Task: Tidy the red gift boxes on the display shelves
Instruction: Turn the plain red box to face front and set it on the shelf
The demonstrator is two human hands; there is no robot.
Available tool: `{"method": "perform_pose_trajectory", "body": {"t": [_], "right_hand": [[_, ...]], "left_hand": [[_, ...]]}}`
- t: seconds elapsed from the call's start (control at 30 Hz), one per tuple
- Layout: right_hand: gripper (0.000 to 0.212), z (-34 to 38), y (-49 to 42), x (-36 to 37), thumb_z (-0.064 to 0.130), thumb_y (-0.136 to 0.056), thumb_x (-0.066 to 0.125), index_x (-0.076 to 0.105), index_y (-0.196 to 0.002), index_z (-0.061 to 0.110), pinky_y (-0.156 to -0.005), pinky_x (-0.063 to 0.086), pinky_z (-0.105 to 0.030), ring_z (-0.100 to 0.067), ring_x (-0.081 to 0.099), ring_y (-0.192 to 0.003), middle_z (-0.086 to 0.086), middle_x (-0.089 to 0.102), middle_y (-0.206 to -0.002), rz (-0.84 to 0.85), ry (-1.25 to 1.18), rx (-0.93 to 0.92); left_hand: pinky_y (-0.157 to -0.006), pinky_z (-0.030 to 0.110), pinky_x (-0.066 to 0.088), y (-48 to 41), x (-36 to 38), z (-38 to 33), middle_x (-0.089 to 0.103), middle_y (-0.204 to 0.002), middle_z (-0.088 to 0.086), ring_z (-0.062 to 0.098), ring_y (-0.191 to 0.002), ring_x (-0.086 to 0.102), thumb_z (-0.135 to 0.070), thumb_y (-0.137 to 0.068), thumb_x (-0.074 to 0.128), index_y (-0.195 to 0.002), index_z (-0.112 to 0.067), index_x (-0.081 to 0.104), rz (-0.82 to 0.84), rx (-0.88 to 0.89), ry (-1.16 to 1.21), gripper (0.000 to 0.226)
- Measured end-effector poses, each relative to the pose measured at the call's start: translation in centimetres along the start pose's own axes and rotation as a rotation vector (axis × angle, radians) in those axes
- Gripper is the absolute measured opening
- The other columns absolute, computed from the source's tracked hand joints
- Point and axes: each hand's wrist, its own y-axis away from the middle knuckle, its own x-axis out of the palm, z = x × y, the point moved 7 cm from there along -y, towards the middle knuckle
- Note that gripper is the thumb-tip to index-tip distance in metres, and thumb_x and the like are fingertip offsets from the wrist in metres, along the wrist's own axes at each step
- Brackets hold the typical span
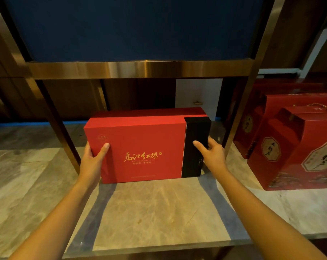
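Red gift box point(140, 147) with black band standing upright at centre on the marble shelf point(159, 212), left hand point(92, 160) grasping its 9 o'clock edge, right hand point(213, 154) grasping its 3 o'clock edge, patterned red cartons point(293, 147) at 3 o'clock, well apart

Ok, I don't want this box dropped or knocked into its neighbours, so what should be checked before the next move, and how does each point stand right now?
1. Left hand has a grip on the flat red gift box with gold lettering and a black band: ok, thumb on the front, palm at the left edge.
2. Right hand grip: ok, thumb on the black band, fingers around the right edge.
3. Box bottom resting on the marble shelf: cannot tell.
4. Shelf in front of the box free: ok.
5. Gap to the tall red carry boxes: ok, the bronze metal post stands between.
6. Space behind the box: cannot tell, hidden.
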Motion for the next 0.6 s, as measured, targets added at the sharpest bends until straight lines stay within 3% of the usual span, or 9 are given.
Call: {"method": "perform_pose_trajectory", "body": {"t": [0.23,0.37,0.47,0.6], "right_hand": [[0.051,-1.4,-0.1,-0.2,0.023,-0.087,0.063,0.052,-0.135,0.009,-0.077,0.049,-0.001,-0.012,0.060,-0.111,-0.006,0.064,-0.125,-0.017,-0.003,-0.015],[0.051,-1.6,-0.2,-0.2,0.024,-0.086,0.064,0.053,-0.134,0.009,-0.087,0.053,-0.015,-0.017,0.062,-0.114,-0.007,0.066,-0.124,-0.017,-0.012,-0.027],[0.051,-1.8,-0.2,-0.1,0.024,-0.086,0.064,0.053,-0.134,0.010,-0.087,0.054,-0.015,-0.016,0.062,-0.115,-0.006,0.065,-0.125,-0.012,-0.032,-0.027],[0.054,-2.5,-0.1,0.0,0.027,-0.086,0.064,0.051,-0.136,0.012,-0.096,0.053,-0.035,-0.016,0.061,-0.117,-0.006,0.064,-0.126,-0.010,-0.056,0.001]], "left_hand": [[-0.102,0.044,0.046,-0.4,0.1,0.5,0.061,-0.128,-0.002,0.015,-0.116,0.059,-0.053,-0.073,0.064,-0.135,-0.027,0.046,0.003,0.002,-0.036,0.069],[-0.102,0.044,0.046,-0.6,0.2,0.8,0.061,-0.130,0.001,0.016,-0.117,0.059,-0.052,-0.074,0.063,-0.135,-0.023,0.046,-0.010,0.005,-0.038,0.070],[-0.102,0.043,0.046,-0.8,0.2,1.0,0.060,-0.130,0.002,0.017,-0.117,0.059,-0.049,-0.077,0.063,-0.136,-0.022,0.045,-0.019,0.006,-0.032,0.067],[-0.100,0.038,0.046,-0.8,0.3,1.1,0.060,-0.130,0.000,0.015,-0.116,0.058,-0.046,-0.081,0.061,-0.136,-0.025,0.044,-0.029,0.012,-0.050,0.062]]}}
